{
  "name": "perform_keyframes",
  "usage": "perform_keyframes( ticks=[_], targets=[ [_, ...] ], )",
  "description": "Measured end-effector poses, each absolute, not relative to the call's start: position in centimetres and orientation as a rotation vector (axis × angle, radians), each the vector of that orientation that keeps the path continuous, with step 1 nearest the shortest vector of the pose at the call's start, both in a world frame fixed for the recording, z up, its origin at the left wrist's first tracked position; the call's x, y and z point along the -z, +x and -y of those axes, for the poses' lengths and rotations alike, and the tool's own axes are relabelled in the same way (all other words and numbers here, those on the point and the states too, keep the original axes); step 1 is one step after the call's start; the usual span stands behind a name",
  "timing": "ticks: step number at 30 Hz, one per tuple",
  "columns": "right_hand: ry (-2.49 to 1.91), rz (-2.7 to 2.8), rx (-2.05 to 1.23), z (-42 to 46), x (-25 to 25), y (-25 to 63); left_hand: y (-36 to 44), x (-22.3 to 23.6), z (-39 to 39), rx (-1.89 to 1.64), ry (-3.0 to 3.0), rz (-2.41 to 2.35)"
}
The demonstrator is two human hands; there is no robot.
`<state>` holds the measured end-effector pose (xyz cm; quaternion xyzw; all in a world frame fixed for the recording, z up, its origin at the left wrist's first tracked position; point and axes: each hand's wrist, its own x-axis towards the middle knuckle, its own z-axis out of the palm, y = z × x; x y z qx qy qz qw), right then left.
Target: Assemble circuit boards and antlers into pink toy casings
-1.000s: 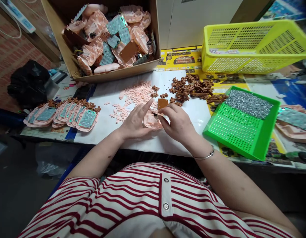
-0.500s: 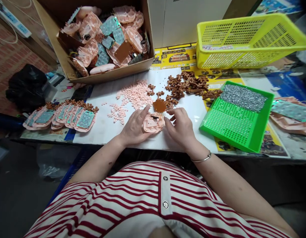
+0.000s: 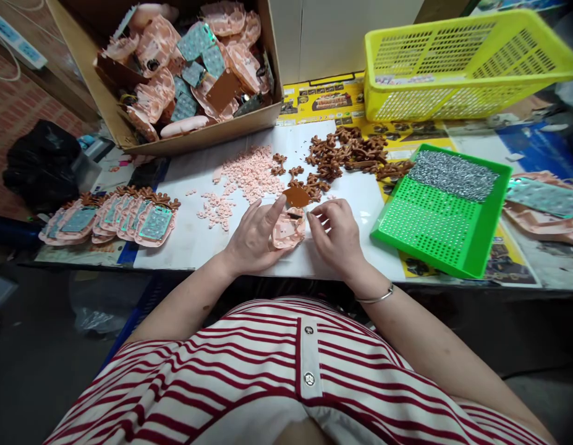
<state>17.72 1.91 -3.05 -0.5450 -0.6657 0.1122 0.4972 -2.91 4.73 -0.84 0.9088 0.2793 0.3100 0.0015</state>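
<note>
Head cam, looking down at the bench: left hand [image 3: 251, 241] has an open pink shell [image 3: 286, 232] cradled in it, thumb up along one side and fingers curled around under it. So that grip is closed around the shell, which sits over the middle of the worktop's [image 3: 471, 145] near edge. Right hand [image 3: 337, 241] is just beside the shell, fingers bent and thumb tip close to the fingertips — can't tell if there's something thin pinched in there or nothing at all.

Just past the shell there's a flat brown board [image 3: 296, 196], tilted; I can't make out whether the two touch. Beyond that, on a white sheet [image 3: 184, 185], you've got a heap of tiny pink bits [image 3: 249, 173] and, right of it, a pile of brown branching pieces [image 3: 332, 154].

Toward the worktop's near right corner sits a green tray [image 3: 429, 222], small silvery parts [image 3: 453, 176] bunched at its far end. Yellow basket [image 3: 466, 84] is by the far right edge. Cardboard box [image 3: 207, 137] at the far left edge is stuffed with more pink shells and boards. Near left corner — a row of shells [image 3: 156, 225] with blue-green boards inside, brown branching pieces at their tops.
</note>
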Motion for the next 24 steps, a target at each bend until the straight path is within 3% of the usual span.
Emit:
perform_keyframes(
  ticks=[3,9,16,24],
  targets=[
    [-1.337,1.596,-0.221,-1.4,3.3,18.4,-2.9,0.7,-4.7,-0.928,2.862,-0.908],
    [-1.039,2.151,0.467,-0.8,2.0,19.0,-2.3,-0.6,-5.5,-0.852,2.828,-0.750],
    [-1.228,2.141,0.217,-1.2,2.1,18.9,-2.0,-1.7,-6.1,-0.688,2.830,-0.703],
    [-1.524,1.721,-0.102,0.2,4.7,20.4,-2.6,-0.8,-5.0,-0.787,2.824,-0.818]
  ],
)
